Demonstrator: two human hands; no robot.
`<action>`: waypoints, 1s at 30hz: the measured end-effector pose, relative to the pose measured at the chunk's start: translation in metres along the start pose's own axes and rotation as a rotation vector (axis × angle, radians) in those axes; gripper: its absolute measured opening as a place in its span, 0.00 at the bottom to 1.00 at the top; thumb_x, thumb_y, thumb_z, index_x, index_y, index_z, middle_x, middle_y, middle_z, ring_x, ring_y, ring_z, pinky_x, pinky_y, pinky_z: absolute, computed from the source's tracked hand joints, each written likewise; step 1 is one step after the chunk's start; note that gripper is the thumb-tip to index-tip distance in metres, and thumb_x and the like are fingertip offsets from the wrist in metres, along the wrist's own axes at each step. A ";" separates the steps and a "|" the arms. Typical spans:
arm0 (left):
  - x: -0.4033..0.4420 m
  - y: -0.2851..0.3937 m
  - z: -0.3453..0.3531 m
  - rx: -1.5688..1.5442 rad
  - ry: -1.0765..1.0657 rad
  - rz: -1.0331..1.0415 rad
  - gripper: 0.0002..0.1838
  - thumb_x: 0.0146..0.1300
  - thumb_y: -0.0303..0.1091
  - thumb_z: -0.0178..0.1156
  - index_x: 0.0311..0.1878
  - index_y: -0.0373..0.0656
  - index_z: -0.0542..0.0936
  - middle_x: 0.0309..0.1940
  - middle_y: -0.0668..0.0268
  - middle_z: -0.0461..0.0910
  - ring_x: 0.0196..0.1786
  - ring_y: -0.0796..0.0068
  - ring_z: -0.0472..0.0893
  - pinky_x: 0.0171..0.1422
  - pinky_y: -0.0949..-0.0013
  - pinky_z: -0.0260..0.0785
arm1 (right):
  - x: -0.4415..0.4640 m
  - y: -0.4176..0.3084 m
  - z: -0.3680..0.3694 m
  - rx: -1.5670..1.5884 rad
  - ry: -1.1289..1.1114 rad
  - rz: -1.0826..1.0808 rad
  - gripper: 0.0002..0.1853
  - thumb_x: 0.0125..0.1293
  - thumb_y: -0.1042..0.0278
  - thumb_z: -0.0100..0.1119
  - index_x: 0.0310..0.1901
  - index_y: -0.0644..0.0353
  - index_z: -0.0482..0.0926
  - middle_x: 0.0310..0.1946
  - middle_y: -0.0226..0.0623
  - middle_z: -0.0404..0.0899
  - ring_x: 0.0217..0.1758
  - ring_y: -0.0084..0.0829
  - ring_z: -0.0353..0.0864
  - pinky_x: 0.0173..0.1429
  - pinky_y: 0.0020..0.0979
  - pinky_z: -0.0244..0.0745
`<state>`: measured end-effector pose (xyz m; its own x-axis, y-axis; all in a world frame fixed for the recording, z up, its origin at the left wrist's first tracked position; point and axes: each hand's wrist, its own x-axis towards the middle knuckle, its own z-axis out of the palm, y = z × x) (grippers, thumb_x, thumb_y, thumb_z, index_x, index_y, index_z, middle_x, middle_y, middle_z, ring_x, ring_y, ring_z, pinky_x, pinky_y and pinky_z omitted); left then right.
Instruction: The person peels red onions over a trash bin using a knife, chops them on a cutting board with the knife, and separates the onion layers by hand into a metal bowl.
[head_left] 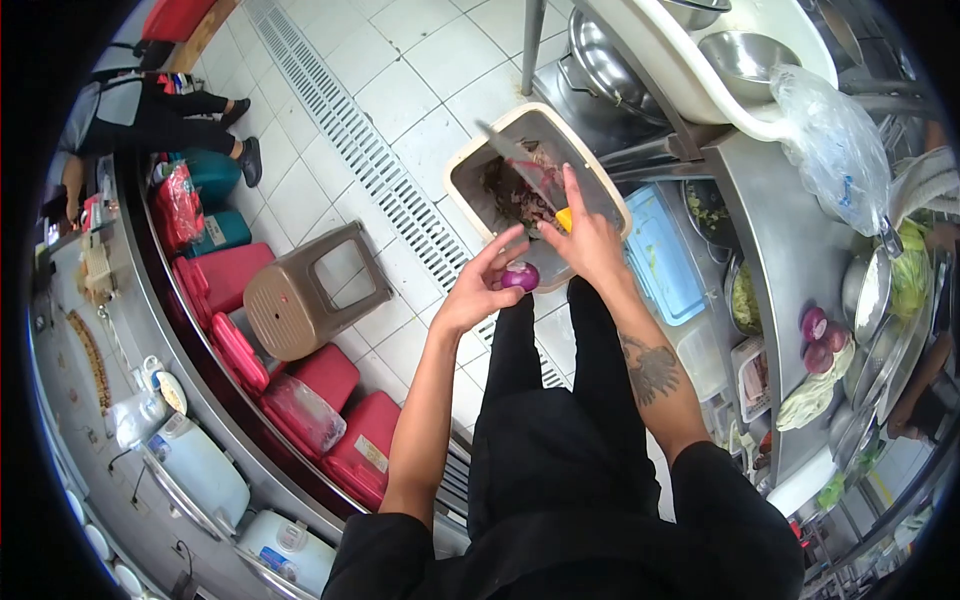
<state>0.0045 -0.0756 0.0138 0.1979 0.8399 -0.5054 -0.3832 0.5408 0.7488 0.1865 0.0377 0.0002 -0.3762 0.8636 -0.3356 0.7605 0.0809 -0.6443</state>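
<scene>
Peeled-Onion Station: Two Bare Hands, One Knife

Head view:
- Left hand (478, 288): fingers clamped on one purple onion (520, 278), held at the near edge of the bin.
- Right hand (592, 240): closed on the yellow handle of one knife (532, 168), blade over the bin.
- Bin (545, 109): beige rim, food scraps inside.
- Stool (285, 312): brown, left of the bin.
- Tray (665, 255): blue, right of the bin.
- Loose onions (816, 324): purple, on the metal counter (765, 185).
</scene>
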 end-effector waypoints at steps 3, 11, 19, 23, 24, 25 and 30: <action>0.002 0.009 0.003 0.086 0.067 0.059 0.34 0.53 0.18 0.58 0.67 0.44 0.73 0.58 0.57 0.78 0.45 0.76 0.79 0.45 0.71 0.75 | -0.004 -0.001 -0.005 -0.120 -0.056 0.002 0.55 0.61 0.66 0.66 0.80 0.44 0.34 0.35 0.59 0.84 0.36 0.63 0.83 0.40 0.57 0.78; 0.052 0.028 0.000 0.691 0.159 -0.190 0.33 0.53 0.36 0.65 0.66 0.46 0.74 0.27 0.60 0.83 0.24 0.74 0.81 0.36 0.68 0.75 | -0.021 -0.002 -0.010 -0.192 -0.133 -0.057 0.55 0.59 0.66 0.66 0.80 0.45 0.35 0.32 0.57 0.84 0.34 0.61 0.84 0.40 0.55 0.80; 0.078 0.034 -0.007 0.731 0.082 -0.297 0.39 0.56 0.31 0.62 0.75 0.55 0.66 0.29 0.63 0.84 0.24 0.77 0.78 0.31 0.71 0.74 | -0.025 0.017 -0.004 -0.095 -0.170 0.082 0.55 0.59 0.65 0.66 0.80 0.40 0.35 0.37 0.59 0.84 0.40 0.63 0.83 0.46 0.55 0.79; 0.077 0.033 0.002 0.911 0.224 -0.174 0.40 0.52 0.40 0.66 0.72 0.54 0.70 0.50 0.51 0.84 0.46 0.64 0.85 0.55 0.64 0.77 | -0.029 0.024 -0.005 -0.037 -0.159 0.123 0.55 0.60 0.63 0.65 0.80 0.40 0.35 0.37 0.59 0.84 0.41 0.63 0.83 0.48 0.55 0.78; 0.079 0.034 0.001 0.834 0.225 -0.118 0.40 0.52 0.40 0.67 0.73 0.56 0.69 0.48 0.52 0.85 0.45 0.63 0.86 0.55 0.64 0.76 | -0.030 0.024 -0.009 -0.035 -0.148 0.134 0.55 0.60 0.63 0.65 0.80 0.40 0.35 0.37 0.59 0.84 0.41 0.63 0.83 0.48 0.55 0.78; 0.082 0.036 -0.003 0.806 0.206 -0.211 0.40 0.52 0.40 0.67 0.72 0.57 0.70 0.46 0.52 0.85 0.44 0.63 0.86 0.54 0.64 0.76 | -0.033 0.024 -0.011 -0.019 -0.144 0.146 0.55 0.60 0.63 0.65 0.80 0.40 0.35 0.38 0.59 0.84 0.41 0.63 0.83 0.49 0.55 0.79; 0.084 0.032 0.000 0.867 0.141 -0.258 0.42 0.53 0.40 0.67 0.75 0.64 0.66 0.42 0.53 0.86 0.42 0.61 0.87 0.54 0.62 0.77 | -0.041 0.033 -0.008 0.033 -0.115 0.173 0.54 0.61 0.62 0.65 0.79 0.42 0.36 0.37 0.60 0.84 0.43 0.62 0.84 0.51 0.55 0.78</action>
<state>0.0090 0.0124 -0.0046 0.0493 0.7055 -0.7070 0.4807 0.6037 0.6360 0.2313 0.0094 -0.0020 -0.3013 0.8004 -0.5182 0.8017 -0.0815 -0.5921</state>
